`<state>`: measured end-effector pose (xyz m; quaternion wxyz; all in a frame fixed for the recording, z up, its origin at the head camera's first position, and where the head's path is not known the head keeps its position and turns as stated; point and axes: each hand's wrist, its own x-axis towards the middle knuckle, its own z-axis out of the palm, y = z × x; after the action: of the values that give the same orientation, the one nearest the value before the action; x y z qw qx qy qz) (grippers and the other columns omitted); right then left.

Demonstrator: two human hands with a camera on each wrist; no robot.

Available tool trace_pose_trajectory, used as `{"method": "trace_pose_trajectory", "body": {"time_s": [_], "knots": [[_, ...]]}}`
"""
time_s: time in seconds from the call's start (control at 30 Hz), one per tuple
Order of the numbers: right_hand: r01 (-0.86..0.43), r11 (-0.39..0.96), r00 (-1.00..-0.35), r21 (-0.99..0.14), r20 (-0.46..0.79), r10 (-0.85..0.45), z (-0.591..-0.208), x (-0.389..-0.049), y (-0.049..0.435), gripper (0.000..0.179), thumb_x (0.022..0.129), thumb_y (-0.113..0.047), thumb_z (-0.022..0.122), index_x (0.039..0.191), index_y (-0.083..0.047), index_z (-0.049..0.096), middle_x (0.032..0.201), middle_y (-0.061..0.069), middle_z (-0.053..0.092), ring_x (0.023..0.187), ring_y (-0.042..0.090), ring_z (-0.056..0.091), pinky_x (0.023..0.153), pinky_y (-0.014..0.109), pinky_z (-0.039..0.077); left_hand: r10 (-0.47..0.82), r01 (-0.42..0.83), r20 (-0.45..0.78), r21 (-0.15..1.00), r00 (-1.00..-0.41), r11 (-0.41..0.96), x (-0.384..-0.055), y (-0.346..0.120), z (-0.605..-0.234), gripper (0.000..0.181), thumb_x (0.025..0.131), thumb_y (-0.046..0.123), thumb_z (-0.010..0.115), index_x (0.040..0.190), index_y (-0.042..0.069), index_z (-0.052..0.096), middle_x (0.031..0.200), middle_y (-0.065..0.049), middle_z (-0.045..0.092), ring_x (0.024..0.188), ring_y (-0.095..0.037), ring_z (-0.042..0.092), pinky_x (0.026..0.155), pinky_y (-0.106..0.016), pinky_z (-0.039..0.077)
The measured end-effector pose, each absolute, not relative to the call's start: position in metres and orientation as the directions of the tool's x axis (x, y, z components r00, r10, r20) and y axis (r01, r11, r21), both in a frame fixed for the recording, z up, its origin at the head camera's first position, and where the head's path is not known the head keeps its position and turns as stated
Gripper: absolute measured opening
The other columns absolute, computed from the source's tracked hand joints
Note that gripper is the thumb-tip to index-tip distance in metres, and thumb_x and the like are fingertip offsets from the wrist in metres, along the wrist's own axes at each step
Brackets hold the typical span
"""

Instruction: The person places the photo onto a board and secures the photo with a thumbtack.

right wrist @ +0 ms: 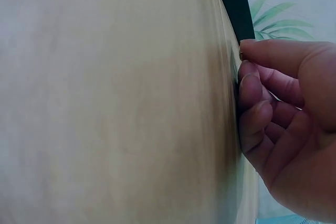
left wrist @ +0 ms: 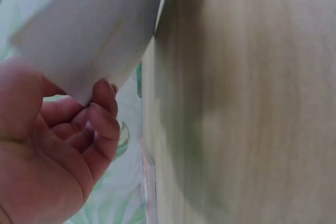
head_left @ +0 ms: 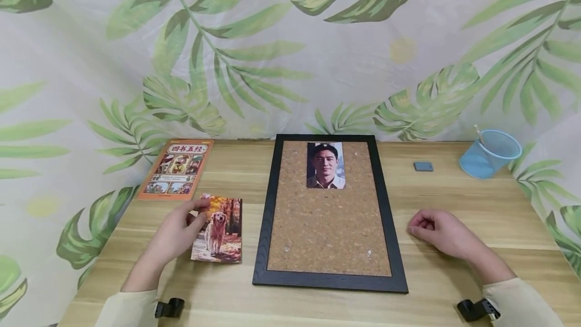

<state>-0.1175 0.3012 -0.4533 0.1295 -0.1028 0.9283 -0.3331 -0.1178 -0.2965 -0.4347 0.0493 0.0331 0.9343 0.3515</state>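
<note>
My left hand (head_left: 174, 233) pinches the left edge of a photo of a golden retriever (head_left: 227, 218) among autumn leaves. In the left wrist view the pale back of this photo (left wrist: 100, 30) is tilted up off the table, its corner between thumb and fingers (left wrist: 105, 95). To the right lies a cork board (head_left: 327, 231) in a black frame, with a portrait photo (head_left: 326, 165) at its top. My right hand (head_left: 442, 231) rests at the table right of the board, fingers loosely curled; no object shows in it in the right wrist view.
An orange comic-style book (head_left: 177, 168) lies at the back left, just beyond the left hand. Small shiny spots mark the board's corners. At the back right are a small blue-grey block (head_left: 423, 166) and a blue mesh cup (head_left: 481, 158) with a stick inside. Leaf-patterned cloth hangs behind.
</note>
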Motion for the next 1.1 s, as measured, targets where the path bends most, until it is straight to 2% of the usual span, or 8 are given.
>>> {"method": "trace_pose_trajectory", "body": {"time_s": [0.1,0.27,0.37,0.5,0.73,0.97,1.1], "knots": [[-0.099,0.747,-0.948,-0.658,-0.167,-0.272,-0.455,-0.115,0.301,0.004,0.1,-0.015,0.076,0.097,-0.012,0.076,0.086,-0.002,0.068,0.075,0.004,0.055,0.067,0.024,0.049,0.082,0.032,-0.038,0.699,-0.996,0.714,-0.116,-0.297,-0.431,0.041,0.111,0.012,0.055,0.15,0.002,0.06,0.114,-0.018,0.07,0.06,-0.009,0.049,0.051,-0.029,0.046],[-0.084,0.74,-0.956,-0.667,-0.157,-0.25,-0.453,-0.112,0.301,0.005,0.099,-0.014,0.077,0.095,-0.01,0.076,0.084,-0.001,0.068,0.073,0.005,0.055,0.065,0.024,0.048,0.066,0.036,-0.011,0.743,-0.998,0.668,-0.113,-0.294,-0.42,0.039,0.112,0.016,0.055,0.149,0.005,0.063,0.12,-0.019,0.071,0.066,-0.009,0.054,0.055,-0.029,0.047],[-0.062,0.734,-0.959,-0.676,-0.163,-0.231,-0.452,-0.111,0.3,0.005,0.099,-0.012,0.076,0.095,-0.009,0.075,0.084,0.0,0.069,0.071,0.005,0.056,0.064,0.025,0.049,0.071,0.034,-0.016,0.765,-0.997,0.643,-0.113,-0.29,-0.416,0.039,0.113,0.017,0.055,0.15,0.007,0.063,0.126,-0.019,0.072,0.077,-0.005,0.062,0.064,-0.026,0.054],[-0.037,0.714,-0.959,-0.699,-0.175,-0.221,-0.451,-0.111,0.301,0.004,0.1,-0.01,0.075,0.096,-0.008,0.075,0.085,0.002,0.071,0.069,0.006,0.06,0.063,0.025,0.052,0.087,0.019,-0.039,0.809,-0.995,0.587,-0.114,-0.284,-0.415,0.039,0.114,0.016,0.055,0.15,0.007,0.063,0.131,-0.019,0.072,0.088,-0.002,0.065,0.072,-0.025,0.058],[-0.042,0.704,-0.965,-0.709,-0.153,-0.212,-0.454,-0.111,0.302,0.004,0.1,-0.012,0.075,0.101,-0.007,0.076,0.088,0.002,0.072,0.072,0.006,0.062,0.065,0.025,0.054,0.176,0.051,-0.052,0.846,-0.983,0.531,-0.12,-0.268,-0.42,0.04,0.112,0.013,0.057,0.15,0.007,0.063,0.116,-0.019,0.072,0.083,-0.01,0.063,0.069,-0.029,0.056],[-0.096,0.716,-0.973,-0.692,-0.085,-0.213,-0.455,-0.112,0.301,0.01,0.1,-0.016,0.077,0.107,-0.008,0.079,0.092,0.0,0.075,0.077,0.002,0.061,0.07,0.024,0.054,0.276,0.123,-0.025,0.854,-0.961,0.506,-0.126,-0.251,-0.425,0.044,0.108,0.012,0.063,0.152,0.004,0.06,0.126,-0.019,0.072,0.083,-0.015,0.062,0.068,-0.027,0.053],[-0.099,0.691,-0.977,-0.717,-0.06,-0.202,-0.45,-0.111,0.298,0.009,0.1,-0.012,0.076,0.105,-0.005,0.078,0.09,0.003,0.075,0.076,0.003,0.062,0.068,0.024,0.054,0.334,0.152,-0.029,0.851,-0.942,0.503,-0.131,-0.24,-0.426,0.047,0.107,0.013,0.065,0.153,0.006,0.059,0.118,-0.016,0.072,0.077,-0.018,0.059,0.062,-0.026,0.051]]}}
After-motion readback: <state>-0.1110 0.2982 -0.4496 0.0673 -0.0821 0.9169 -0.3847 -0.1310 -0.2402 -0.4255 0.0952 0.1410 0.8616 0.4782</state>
